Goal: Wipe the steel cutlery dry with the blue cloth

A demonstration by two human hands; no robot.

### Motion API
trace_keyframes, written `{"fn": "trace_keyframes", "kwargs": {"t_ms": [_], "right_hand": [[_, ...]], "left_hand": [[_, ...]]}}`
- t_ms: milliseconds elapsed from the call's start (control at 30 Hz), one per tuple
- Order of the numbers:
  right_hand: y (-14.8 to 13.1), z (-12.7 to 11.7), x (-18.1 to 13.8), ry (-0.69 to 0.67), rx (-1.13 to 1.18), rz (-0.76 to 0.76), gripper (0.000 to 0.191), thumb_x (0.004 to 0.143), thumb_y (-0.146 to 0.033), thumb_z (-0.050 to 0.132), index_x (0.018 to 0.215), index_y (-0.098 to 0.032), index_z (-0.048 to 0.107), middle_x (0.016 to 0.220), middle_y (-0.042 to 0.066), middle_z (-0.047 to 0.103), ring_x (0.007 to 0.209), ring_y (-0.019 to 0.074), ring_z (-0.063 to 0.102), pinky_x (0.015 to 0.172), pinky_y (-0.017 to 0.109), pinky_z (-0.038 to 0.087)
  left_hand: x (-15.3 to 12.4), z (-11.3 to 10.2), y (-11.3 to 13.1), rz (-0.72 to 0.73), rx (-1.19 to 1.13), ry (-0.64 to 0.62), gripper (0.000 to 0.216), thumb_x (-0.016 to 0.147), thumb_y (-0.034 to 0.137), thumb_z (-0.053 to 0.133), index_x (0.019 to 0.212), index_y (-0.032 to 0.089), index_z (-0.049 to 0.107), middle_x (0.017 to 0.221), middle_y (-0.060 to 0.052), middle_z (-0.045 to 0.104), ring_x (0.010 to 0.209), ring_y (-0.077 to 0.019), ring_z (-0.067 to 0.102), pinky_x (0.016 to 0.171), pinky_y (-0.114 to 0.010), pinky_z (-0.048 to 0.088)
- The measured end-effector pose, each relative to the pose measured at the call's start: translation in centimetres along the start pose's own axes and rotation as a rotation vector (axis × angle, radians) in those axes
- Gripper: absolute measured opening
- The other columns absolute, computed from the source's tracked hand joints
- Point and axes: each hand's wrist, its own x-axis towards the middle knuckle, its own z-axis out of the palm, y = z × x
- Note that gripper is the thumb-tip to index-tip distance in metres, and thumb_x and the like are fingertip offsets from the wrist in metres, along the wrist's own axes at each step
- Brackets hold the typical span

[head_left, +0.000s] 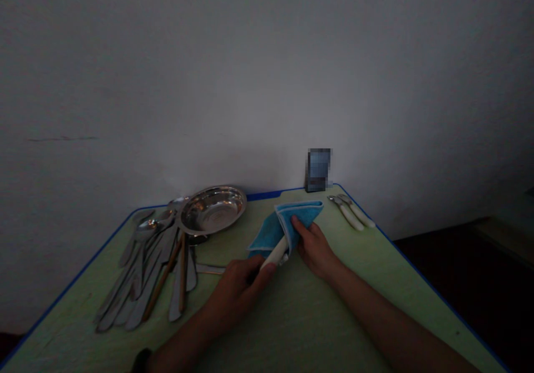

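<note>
Head view: a plain grey wall (250,84) is seen across the upper half of the frame, and below it a pale green, blue-edged surface (334,328) is spread. At the left, a loose heap of metal cutlery with some brown handles (142,284) is laid, overlapped at its upper right by a shiny round metal basin (219,217). At the centre, a folded blue cloth with pale hems (306,213) is pinched by the right hand (315,245), thumb on top. At lower centre, the left hand (244,284) is closed narrow around an object. Two white-handled metal utensils (352,214) are set side by side at the right, and a dark upright rectangular device, blurred by pixels, (319,167) is stood near the far edge. Smallest in visible extent is the smooth off-white handle (275,252) in the left hand, slanted up into the cloth; whatever is fixed to its far end is hidden. It would seem best for the handle to be gripped steadily near its lower end, the cloth to be kept folded thick between fingers and hidden part, and pressure to be applied evenly.
</note>
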Motion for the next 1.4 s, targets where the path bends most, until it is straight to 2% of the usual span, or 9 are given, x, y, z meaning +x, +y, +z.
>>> {"fn": "trace_keyframes", "kwargs": {"t_ms": [500, 967, 1400], "right_hand": [[-0.12, 0.07, -0.03, -0.011, -0.006, 0.004, 0.023, 0.066, -0.04, 0.066, 0.079, -0.021, 0.064, 0.068, -0.002, 0.067, 0.068, 0.0159, 0.06, 0.068, 0.029, 0.044], [-0.14, 0.01, -0.1, -0.003, -0.018, 0.0, 0.02, 0.068, -0.039, 0.066, 0.077, -0.021, 0.064, 0.073, -0.002, 0.068, 0.065, 0.0136, 0.059, 0.065, 0.027, 0.043], [-0.06, 0.03, 0.06, -0.006, -0.005, 0.019, 0.023, 0.068, -0.039, 0.066, 0.081, -0.021, 0.063, 0.076, -0.003, 0.068, 0.067, 0.0143, 0.061, 0.068, 0.028, 0.044]], "left_hand": [[0.07, -0.1, 0.2, 0.009, 0.032, -0.001, 0.038, 0.087, 0.041, 0.036, 0.061, 0.017, 0.048, 0.052, 0.005, 0.039, 0.047, -0.0099, 0.041, 0.044, -0.021, 0.025], [0.04, -0.17, 0.17, 0.016, 0.027, -0.011, 0.038, 0.088, 0.04, 0.036, 0.062, 0.016, 0.049, 0.052, 0.005, 0.039, 0.047, -0.0095, 0.04, 0.044, -0.021, 0.025], [0.06, -0.05, -0.03, 0.005, 0.034, -0.022, 0.038, 0.088, 0.041, 0.034, 0.063, 0.016, 0.048, 0.054, 0.006, 0.037, 0.049, -0.0099, 0.041, 0.046, -0.021, 0.026]]}}
